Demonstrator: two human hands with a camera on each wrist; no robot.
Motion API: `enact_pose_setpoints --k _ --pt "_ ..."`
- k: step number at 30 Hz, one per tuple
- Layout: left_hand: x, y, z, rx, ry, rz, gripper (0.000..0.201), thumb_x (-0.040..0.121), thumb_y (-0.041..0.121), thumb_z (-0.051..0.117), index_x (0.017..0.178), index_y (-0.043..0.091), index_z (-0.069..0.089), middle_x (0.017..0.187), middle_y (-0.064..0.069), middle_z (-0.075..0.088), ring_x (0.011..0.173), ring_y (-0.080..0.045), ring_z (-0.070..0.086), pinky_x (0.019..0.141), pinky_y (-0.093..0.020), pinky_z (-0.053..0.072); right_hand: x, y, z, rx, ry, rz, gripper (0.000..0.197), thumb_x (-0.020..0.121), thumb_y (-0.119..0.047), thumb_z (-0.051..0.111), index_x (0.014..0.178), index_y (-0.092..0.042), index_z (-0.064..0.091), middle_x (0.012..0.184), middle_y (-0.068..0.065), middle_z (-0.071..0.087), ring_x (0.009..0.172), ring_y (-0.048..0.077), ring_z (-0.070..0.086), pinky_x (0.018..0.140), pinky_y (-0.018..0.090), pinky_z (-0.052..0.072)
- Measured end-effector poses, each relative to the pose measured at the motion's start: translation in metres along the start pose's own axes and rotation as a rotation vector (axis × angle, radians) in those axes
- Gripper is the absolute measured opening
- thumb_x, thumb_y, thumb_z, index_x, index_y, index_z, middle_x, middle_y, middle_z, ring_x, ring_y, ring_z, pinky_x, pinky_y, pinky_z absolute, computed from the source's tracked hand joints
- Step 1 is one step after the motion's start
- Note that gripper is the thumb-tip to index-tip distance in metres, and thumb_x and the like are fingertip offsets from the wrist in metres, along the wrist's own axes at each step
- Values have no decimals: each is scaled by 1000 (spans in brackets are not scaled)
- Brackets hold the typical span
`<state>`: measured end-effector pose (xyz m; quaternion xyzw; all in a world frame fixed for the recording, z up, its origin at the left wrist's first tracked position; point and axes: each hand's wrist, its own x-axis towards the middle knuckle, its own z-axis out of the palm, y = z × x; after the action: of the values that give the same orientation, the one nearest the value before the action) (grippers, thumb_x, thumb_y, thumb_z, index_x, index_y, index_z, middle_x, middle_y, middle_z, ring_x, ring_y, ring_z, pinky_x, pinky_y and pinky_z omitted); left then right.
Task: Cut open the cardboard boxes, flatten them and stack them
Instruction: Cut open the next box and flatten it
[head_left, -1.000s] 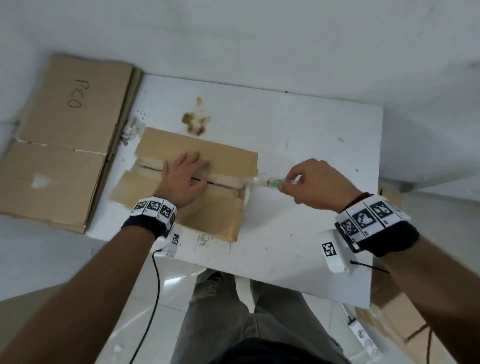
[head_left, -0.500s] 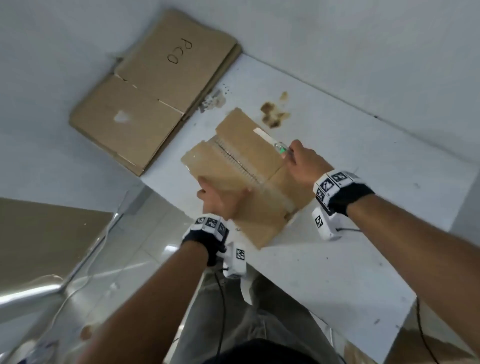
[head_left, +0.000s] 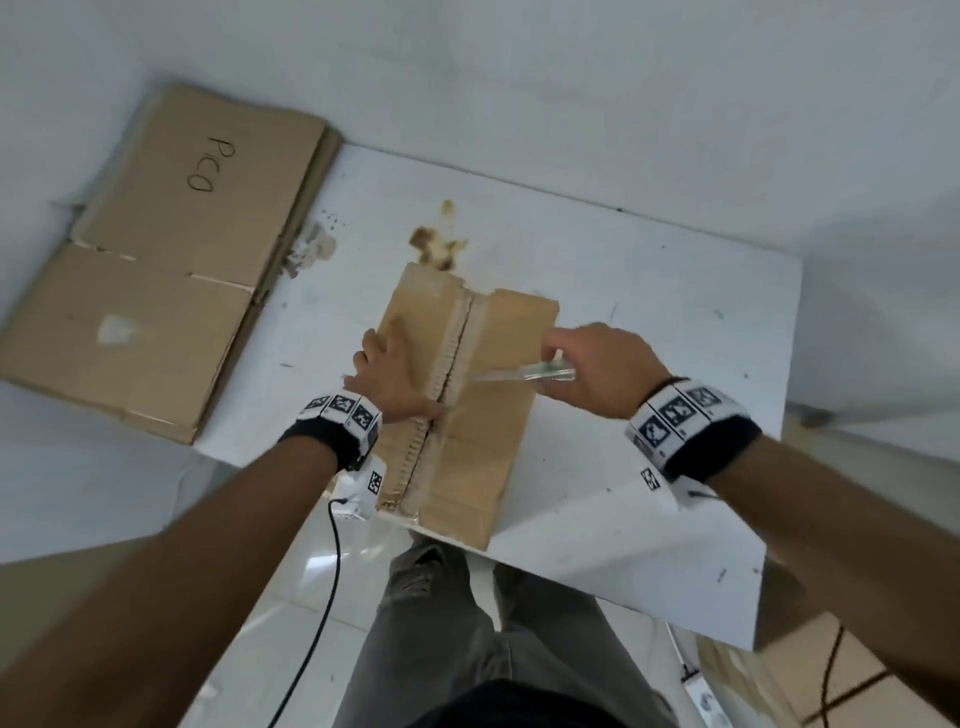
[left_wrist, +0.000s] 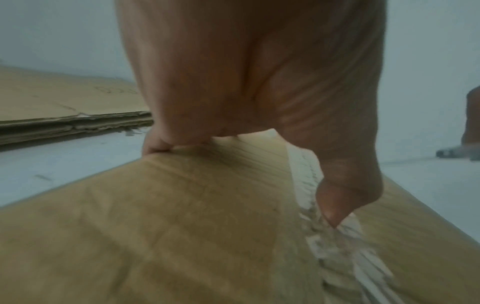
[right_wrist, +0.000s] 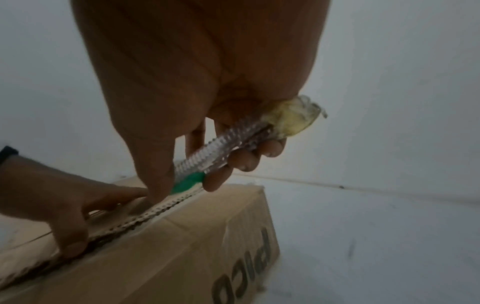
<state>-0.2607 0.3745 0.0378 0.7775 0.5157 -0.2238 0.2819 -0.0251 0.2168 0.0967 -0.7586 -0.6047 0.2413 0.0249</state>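
A brown cardboard box (head_left: 498, 415) lies on the white table (head_left: 649, 312), its rough, slit centre seam running away from me. My left hand (head_left: 389, 374) rests on the left flap, fingertips curled over the box's left edge (left_wrist: 155, 144) and thumb pressing at the seam (left_wrist: 335, 207). My right hand (head_left: 597, 369) grips a clear cutter (head_left: 540, 371) with a green slider (right_wrist: 189, 181). The cutter points left, its tip close to the seam above the right flap. In the right wrist view the box (right_wrist: 182, 257) shows dark printed letters on its side.
A stack of flattened cardboard (head_left: 171, 270), marked by hand with letters, lies left of the table, seen edge-on in the left wrist view (left_wrist: 64, 121). A brown stain (head_left: 436, 244) marks the table beyond the box. More cardboard (head_left: 831, 675) sits on the floor at lower right.
The box was picked up and turned, so its seam now runs away from me instead of sideways. My left hand shifted onto the left flap. The cutter now points left at the seam.
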Motion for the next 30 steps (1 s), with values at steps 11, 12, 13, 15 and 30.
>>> enact_pose_setpoints --k 11,12,13,15,30 --pt "-7 -29 -1 -1 8 133 136 68 44 87 161 23 -10 164 -12 5 146 -38 22 115 -62 32 77 -27 -19 -232 28 -100 36 94 -54 51 98 -19 58 84 5 65 77 29 65 68 32 45" --pt "-6 -32 -1 9 9 142 136 68 44 88 161 24 -9 164 -12 5 146 -39 22 116 -63 30 77 -9 -30 -215 78 2 34 95 -51 54 99 -18 58 87 8 66 79 31 65 71 35 49" --pt "-5 -36 -1 22 15 149 136 68 45 88 161 25 -10 164 -12 5 146 -39 22 117 -64 28 75 12 -41 -192 143 102 31 96 -49 58 99 -18 59 88 11 67 78 32 64 70 37 50" --pt "-3 -43 -1 59 23 169 139 66 47 88 161 26 -11 164 -12 4 147 -40 21 119 -64 23 65 50 -55 -160 240 251 33 96 -48 59 100 -16 56 89 14 66 73 33 60 66 39 49" --pt "-1 -28 29 -97 510 160 55 95 5 56 146 26 51 164 4 34 155 -26 21 114 -79 11 7 -32 116 1264 -183 484 30 108 -37 40 105 -13 58 99 10 76 89 30 75 82 54 60"
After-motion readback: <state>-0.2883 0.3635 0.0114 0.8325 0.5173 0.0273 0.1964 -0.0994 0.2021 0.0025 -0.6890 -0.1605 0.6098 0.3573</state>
